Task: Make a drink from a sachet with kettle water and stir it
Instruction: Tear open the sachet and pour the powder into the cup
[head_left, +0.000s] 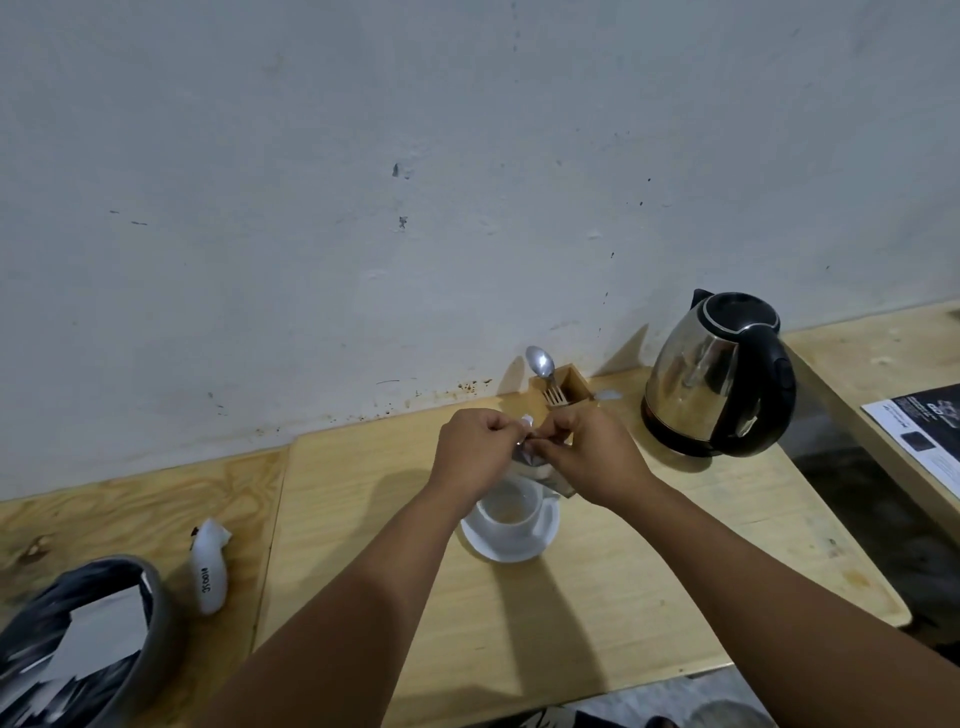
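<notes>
White cup (511, 506) on saucer (506, 545) sitting directly below the grip. Both hands, left hand (475, 449) and right hand (592, 452), pinching sachet (530, 457) top, long axis hanging down. Spoon (540, 361) just beyond; kettle (719, 374) beyond, nearer right hand.
</notes>
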